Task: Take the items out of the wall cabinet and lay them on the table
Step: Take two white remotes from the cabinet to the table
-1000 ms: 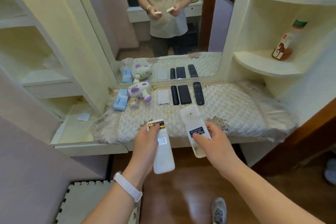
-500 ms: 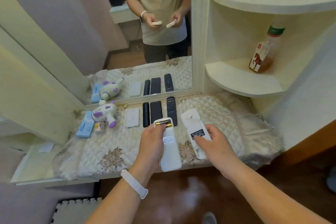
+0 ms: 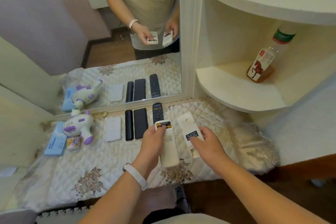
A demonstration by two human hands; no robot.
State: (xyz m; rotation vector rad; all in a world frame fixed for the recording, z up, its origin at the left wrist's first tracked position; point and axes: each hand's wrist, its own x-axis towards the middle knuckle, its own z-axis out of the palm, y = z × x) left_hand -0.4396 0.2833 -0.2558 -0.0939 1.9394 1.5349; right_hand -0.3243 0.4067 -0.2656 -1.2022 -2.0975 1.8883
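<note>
We grip a white remote [image 3: 168,148] in our left hand [image 3: 154,140] and another [image 3: 190,131] in our right hand [image 3: 207,143], fingers closed round each; next we lay both beside the black remote [image 3: 157,112] beyond our fingertips

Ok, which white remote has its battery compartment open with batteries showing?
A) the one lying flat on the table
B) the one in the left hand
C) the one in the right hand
B: the white remote in the left hand shows gold batteries at its top end.

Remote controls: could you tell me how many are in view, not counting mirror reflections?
3: a white one in the left hand, a white one in the right hand, and a black one lying on the table.
</note>
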